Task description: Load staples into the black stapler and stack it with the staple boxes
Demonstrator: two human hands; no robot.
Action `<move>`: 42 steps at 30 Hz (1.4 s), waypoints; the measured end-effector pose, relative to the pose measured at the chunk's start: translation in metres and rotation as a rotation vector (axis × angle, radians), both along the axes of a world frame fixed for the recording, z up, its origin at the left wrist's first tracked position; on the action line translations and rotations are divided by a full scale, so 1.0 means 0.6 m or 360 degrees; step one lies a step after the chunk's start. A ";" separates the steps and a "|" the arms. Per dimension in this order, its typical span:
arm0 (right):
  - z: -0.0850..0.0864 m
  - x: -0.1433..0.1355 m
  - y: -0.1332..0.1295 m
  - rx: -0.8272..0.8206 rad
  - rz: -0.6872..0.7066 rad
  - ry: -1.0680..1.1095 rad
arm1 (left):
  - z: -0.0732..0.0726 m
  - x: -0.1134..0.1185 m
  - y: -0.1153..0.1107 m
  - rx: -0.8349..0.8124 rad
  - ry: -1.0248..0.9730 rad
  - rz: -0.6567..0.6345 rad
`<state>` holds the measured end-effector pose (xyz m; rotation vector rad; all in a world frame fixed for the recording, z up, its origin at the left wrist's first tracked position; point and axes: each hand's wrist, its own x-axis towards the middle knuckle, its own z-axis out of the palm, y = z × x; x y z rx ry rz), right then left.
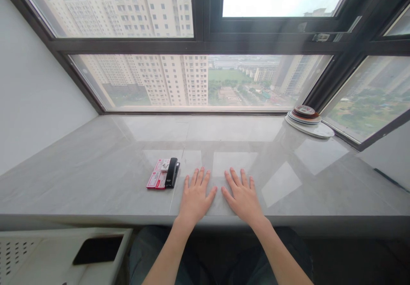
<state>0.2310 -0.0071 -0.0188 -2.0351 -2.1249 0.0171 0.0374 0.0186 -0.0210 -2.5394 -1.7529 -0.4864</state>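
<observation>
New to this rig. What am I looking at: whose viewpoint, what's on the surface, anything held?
No robot here: one picture from a camera worn on a person's head, looking forward and down. The bare left hand and right hand rest palms down on a grey stone-look ledge below a window; neither holds anything. Left of the left hand lies what looks like a black stapler beside small red-and-white boxes. A stack of round, plate-like discs sits at the far right corner.

Your left hand [196, 199] and right hand [241, 199], at the lower centre of the frame, are bare, each with 4 slim fingers and 1 thumb. Your 2 forearms [169, 251] are bare too; your trousers [145, 251] look dark blue-grey, dim in shadow.
</observation>
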 end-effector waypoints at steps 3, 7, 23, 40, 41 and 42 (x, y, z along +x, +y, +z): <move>-0.004 0.002 -0.001 0.0015 0.0007 0.0018 | -0.002 -0.001 0.001 0.0013 -0.0021 -0.0013; 0.003 0.005 0.006 -0.0026 -0.0014 0.0115 | -0.009 -0.001 -0.006 0.0033 -0.0029 -0.0035; 0.082 -0.308 0.193 -0.0286 0.0408 0.0839 | -0.022 -0.018 -0.028 0.0117 -0.0218 -0.0211; 0.054 -0.054 0.093 0.0342 0.0288 0.0874 | 0.008 0.009 -0.018 0.0041 -0.0140 -0.0210; 0.053 -0.062 0.092 0.0360 0.0223 0.0899 | 0.005 0.011 -0.012 0.0028 -0.0138 -0.0209; 0.054 -0.071 0.093 0.0373 0.0152 0.0933 | 0.004 0.013 -0.006 0.0020 -0.0145 -0.0202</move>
